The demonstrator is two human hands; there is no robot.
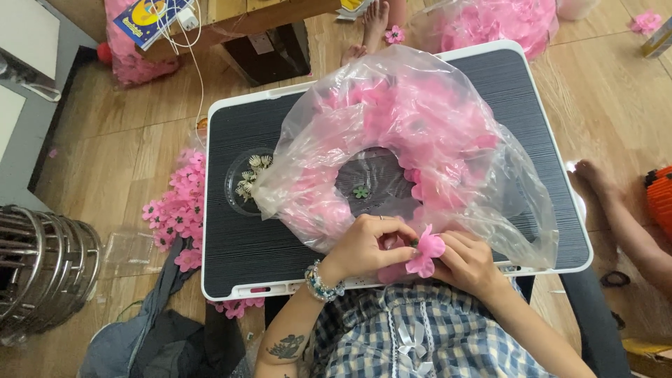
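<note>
My left hand point(367, 245) and my right hand point(470, 262) meet at the near edge of a small black lap table point(238, 231) with a white rim. Together they pinch a pink fabric flower point(427, 253) between their fingertips. A beaded bracelet point(320, 281) circles my left wrist. Just beyond the hands lies a clear plastic bag point(420, 126) full of pink petals, rolled open into a ring. One small green flower base point(360, 190) lies in the bag's middle.
A clear round dish point(241, 183) of pale stamens sits on the table's left side. Finished pink flowers point(176, 210) are heaped on the wooden floor to the left. A metal fan cage point(42, 269) stands at far left. Another person's foot point(595, 178) rests at right.
</note>
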